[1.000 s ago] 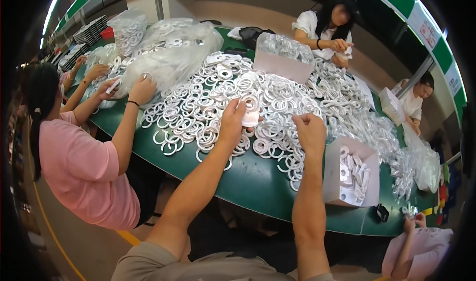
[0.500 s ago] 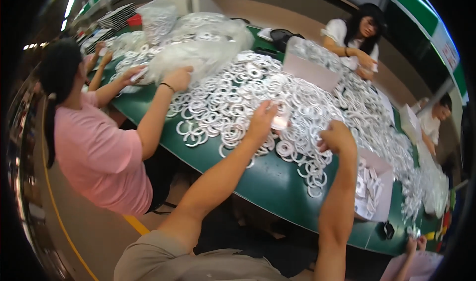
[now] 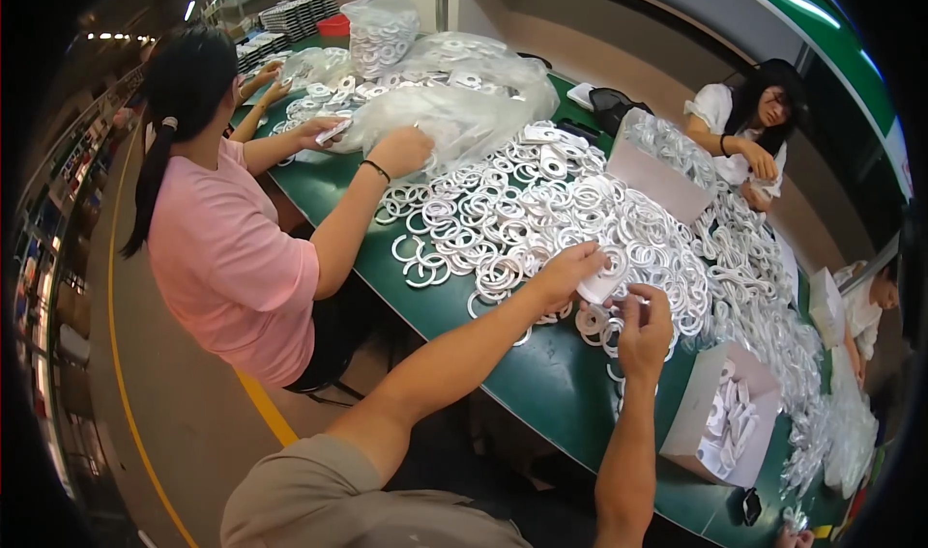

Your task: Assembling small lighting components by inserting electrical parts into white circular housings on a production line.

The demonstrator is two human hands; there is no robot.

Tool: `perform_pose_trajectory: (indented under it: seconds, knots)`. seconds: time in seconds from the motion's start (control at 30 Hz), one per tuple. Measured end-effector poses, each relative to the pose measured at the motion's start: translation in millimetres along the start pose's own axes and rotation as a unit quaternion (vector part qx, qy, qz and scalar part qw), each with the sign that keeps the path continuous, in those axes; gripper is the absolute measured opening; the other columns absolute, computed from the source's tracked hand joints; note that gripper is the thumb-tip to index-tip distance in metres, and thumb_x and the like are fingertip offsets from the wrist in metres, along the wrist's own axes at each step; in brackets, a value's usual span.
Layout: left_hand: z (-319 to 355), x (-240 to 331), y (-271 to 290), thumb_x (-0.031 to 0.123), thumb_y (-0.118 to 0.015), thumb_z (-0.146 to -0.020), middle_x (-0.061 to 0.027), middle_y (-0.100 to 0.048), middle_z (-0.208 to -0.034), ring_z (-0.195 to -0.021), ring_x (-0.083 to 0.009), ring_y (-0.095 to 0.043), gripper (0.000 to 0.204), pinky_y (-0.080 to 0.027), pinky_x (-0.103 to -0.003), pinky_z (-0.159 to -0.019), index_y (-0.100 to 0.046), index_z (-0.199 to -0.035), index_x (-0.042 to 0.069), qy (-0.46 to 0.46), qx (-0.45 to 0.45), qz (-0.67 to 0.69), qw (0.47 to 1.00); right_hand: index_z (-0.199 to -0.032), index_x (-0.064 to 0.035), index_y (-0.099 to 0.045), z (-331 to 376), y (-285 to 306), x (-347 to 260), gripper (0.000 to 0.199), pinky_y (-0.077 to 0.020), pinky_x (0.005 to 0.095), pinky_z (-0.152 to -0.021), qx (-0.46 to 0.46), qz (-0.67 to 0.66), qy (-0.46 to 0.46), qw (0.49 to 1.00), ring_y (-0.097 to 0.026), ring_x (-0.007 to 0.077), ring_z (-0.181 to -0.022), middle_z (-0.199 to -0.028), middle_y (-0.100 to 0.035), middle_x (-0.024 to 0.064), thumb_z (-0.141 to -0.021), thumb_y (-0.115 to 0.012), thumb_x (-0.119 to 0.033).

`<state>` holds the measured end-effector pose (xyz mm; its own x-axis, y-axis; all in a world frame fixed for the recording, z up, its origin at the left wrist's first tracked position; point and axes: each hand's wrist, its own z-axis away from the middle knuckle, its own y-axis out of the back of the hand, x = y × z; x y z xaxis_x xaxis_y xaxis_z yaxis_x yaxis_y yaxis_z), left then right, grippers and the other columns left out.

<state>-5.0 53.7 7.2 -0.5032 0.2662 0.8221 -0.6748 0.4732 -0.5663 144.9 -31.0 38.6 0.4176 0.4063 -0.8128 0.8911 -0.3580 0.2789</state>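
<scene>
My left hand (image 3: 564,275) grips a flat white piece with a ring-shaped end (image 3: 601,279), held above the table's front part. Close by its right edge, my right hand (image 3: 646,333) has its fingers curled together; whether anything small is between them is hidden. Under and beyond both hands spreads a large pile of white rings (image 3: 493,224). To the right of my right forearm stands an open white box (image 3: 677,427) holding several flat white pieces (image 3: 735,418).
On the left, a co-worker in a pink shirt (image 3: 232,239) reaches to a clear plastic bag (image 3: 425,118). Another in white (image 3: 749,147) works across the green table (image 3: 541,374), behind a box of clear-wrapped pieces (image 3: 662,176). Clear plastic bags (image 3: 851,432) lie far right.
My right hand has come left and down toward my left hand, which still holds the white piece. The view has swung, so the surroundings sit further right.
</scene>
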Motion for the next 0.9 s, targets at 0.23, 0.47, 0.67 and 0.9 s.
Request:
perform_pose_trajectory:
  seconds: [0.23,0.47,0.67,0.9]
  knots:
    - [6,-4,-13,0.024,-0.051,-0.098,-0.0018,-0.059,-0.089,-0.069,-0.0072,-0.057,0.022,-0.049,-0.023,-0.056,-0.054,-0.109,0.005,-0.003,-0.083,-0.083,0.993,-0.099,0.0,-0.065,-3,28,18,0.017,-0.0366,0.0199,-0.045,-0.027,-0.01,-0.099,0.995,-0.048,0.0053,-0.05,-0.071,-0.06,0.002,-0.092,-0.06,-0.015]
    - [6,0,-22,0.018,-0.044,-0.099,-0.015,-0.062,-0.106,-0.083,-0.0294,-0.069,0.03,-0.059,-0.033,-0.056,-0.041,-0.125,0.003,0.022,0.012,-0.093,0.995,-0.098,0.0043,-0.064,-14,56,16,0.02,-0.0453,0.0223,-0.052,0.098,-0.1,-0.182,0.973,-0.058,0.0108,-0.061,-0.077,-0.062,0.0057,-0.089,-0.064,-0.013]
    - [7,-7,-23,0.036,-0.039,-0.1,-0.0143,-0.06,-0.111,-0.089,-0.0295,-0.068,0.044,-0.061,-0.037,-0.061,-0.041,-0.128,0.002,0.054,-0.039,-0.04,0.997,-0.092,0.0069,-0.06,-11,44,11,0.018,-0.0507,0.0235,-0.049,0.013,-0.182,-0.263,0.947,-0.065,0.015,-0.061,-0.078,-0.066,0.0116,-0.088,-0.063,-0.01]
    - [9,-5,-25,0.038,-0.038,-0.1,-0.0118,-0.059,-0.113,-0.092,-0.0252,-0.066,0.047,-0.062,-0.04,-0.062,-0.044,-0.129,0.002,0.068,-0.037,-0.059,0.995,-0.089,0.0063,-0.061,-9,39,11,0.021,-0.0501,0.0231,-0.047,-0.004,-0.177,-0.299,0.938,-0.067,0.0167,-0.061,-0.075,-0.065,0.011,-0.089,-0.064,-0.014]
